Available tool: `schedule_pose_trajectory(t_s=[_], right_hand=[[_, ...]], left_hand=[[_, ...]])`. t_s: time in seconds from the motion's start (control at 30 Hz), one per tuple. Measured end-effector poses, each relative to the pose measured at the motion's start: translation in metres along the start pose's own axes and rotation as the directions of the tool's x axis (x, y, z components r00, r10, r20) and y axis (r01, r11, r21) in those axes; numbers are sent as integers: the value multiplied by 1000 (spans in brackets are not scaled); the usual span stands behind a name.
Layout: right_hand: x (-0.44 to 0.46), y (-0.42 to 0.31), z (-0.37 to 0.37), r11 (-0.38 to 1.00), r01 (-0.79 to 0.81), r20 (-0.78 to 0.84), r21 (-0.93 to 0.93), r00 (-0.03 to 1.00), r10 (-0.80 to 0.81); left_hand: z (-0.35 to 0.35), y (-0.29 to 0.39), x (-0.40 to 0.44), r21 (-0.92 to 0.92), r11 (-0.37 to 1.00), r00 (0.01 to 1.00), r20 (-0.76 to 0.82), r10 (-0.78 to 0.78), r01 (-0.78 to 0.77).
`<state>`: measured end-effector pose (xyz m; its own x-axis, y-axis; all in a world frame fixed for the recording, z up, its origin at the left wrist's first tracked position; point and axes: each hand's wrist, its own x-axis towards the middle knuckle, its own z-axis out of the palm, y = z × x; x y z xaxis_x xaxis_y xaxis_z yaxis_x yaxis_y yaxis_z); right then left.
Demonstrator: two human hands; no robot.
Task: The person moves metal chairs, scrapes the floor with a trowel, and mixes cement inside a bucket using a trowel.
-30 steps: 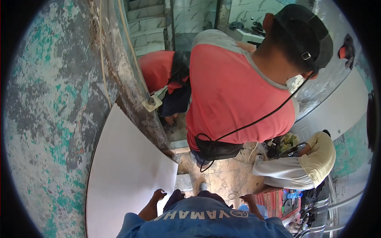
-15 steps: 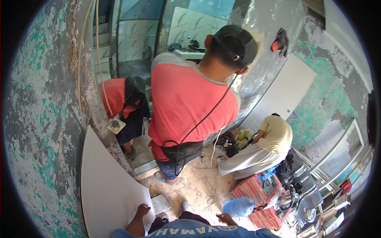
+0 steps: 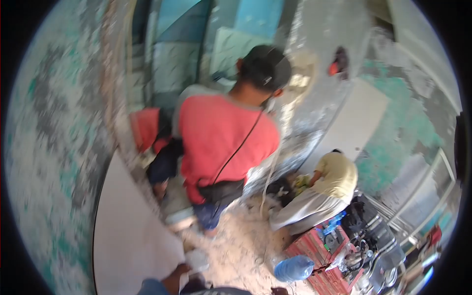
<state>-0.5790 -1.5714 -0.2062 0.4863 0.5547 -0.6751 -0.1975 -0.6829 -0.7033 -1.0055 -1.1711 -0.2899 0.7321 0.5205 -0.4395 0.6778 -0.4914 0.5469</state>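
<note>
My left hand (image 3: 180,271) is low in the head view, over the right edge of a large white panel (image 3: 130,226); blur hides whether they touch, and its fingers are smeared. Only a small dark part of my right hand (image 3: 279,291) shows at the bottom edge, fingers hidden. Just above it a clear blue water jug (image 3: 294,268) lies on its side on the floor. A pale block (image 3: 197,259) sits on the floor beside my left hand.
A person in a red shirt (image 3: 226,137) stands ahead, back turned. Another in red (image 3: 146,130) bends in the doorway; one in yellow (image 3: 337,177) stoops at right. Red crates (image 3: 312,250) with tools stand before them. A white board (image 3: 346,123) leans on the far wall.
The view has shifted and blurred. The red-shirted person ahead appears further left and lower. Both my hands sit lower in the frame, the right one now mostly cut off.
</note>
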Motion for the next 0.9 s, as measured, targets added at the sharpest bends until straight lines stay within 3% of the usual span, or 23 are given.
schedule_pose_trajectory(t_s=[0.03, 0.07, 0.13, 0.17, 0.23, 0.27, 0.3, 0.33, 0.37, 0.4, 0.43, 0.47, 0.5, 0.53, 0.57, 0.6, 0.63, 0.7, 0.8, 0.87, 0.9], right_hand=[[-4, 4, -9, 963, 26, 64, 268, 997, -45], [-10, 11, -19, 960, 12, 45, 279, 999, -25], [-28, 3, -26, 1000, -30, -105, 2, 994, 30], [-39, 4, -35, 999, -44, -112, -3, 993, 43], [-57, 24, -58, 994, -108, -120, 4, 987, 107], [-60, 37, -72, 987, -157, -71, 32, 985, 159], [-56, 72, -90, 993, -112, -67, -38, 992, 109], [-68, 80, -97, 979, -192, -109, -65, 977, 184], [-78, 88, -101, 964, -245, -134, -101, 964, 230], [-85, 95, -105, 947, -291, -167, -137, 949, 267], [-87, 105, -106, 930, -330, -176, -162, 937, 301], [-89, 115, -110, 912, -366, -190, -186, 924, 332], [-91, 118, -118, 933, -346, -24, -96, 938, 345], [-90, 113, -108, 928, -322, -108, -188, 946, 307], [-72, 125, -106, 948, -280, -81, -148, 959, 271], [-63, 141, -105, 962, -251, -63, -108, 967, 245], [-72, 119, -90, 953, -282, -109, -111, 957, 270], [-78, 41, -44, 936, -334, -172, -110, 934, 313], [-64, -16, 1, 964, -267, -118, -10, 957, 264], [-58, -57, 29, 972, -232, -88, -49, 970, 227], [-56, -71, 40, 980, -192, -73, -47, 979, 189]], left_hand=[[-4, 7, 6, 55, 998, 997, -73, 33, -29], [-12, 9, 13, 100, 994, 983, -175, 50, -33], [-45, 28, 21, 103, 995, 873, -487, 36, 17], [-65, 34, 29, -83, 994, 781, -615, -106, 69], [-147, 103, -3, -314, 949, 679, -692, -245, 22], [-177, 119, -9, -272, 961, 586, -786, -198, -40], [-201, 133, -21, -64, 997, 532, -846, -30, -46], [-228, 158, -35, -294, 950, 491, -846, -208, -103], [-251, 170, -45, -359, 924, 523, -816, -245, -128], [-265, 165, -41, -434, 873, 485, -826, -288, -221], [-283, 159, -41, -377, 861, 439, -874, -209, -341], [-304, 162, -43, -306, 898, 392, -904, -171, -316], [-331, 172, -50, -232, 929, 341, -931, -126, -289], [-360, 195, -63, -253, 938, 351, -923, -159, -239], [-388, 210, -69, -274, 943, 359, -913, -194, -187], [-410, 192, -56, -207, 954, 325, -937, -130, -215], [-428, 173, -42, -149, 959, 302, -951, -72, -241], [-475, 174, -24, -102, 927, 155, -987, -49, -361], [-538, 157, 5, -56, 963, 151, -988, -16, -265], [-570, 136, 46, -173, 861, 186, -978, -93, -478], [-580, 128, 66, -192, 850, 193, -975, -109, -490]])
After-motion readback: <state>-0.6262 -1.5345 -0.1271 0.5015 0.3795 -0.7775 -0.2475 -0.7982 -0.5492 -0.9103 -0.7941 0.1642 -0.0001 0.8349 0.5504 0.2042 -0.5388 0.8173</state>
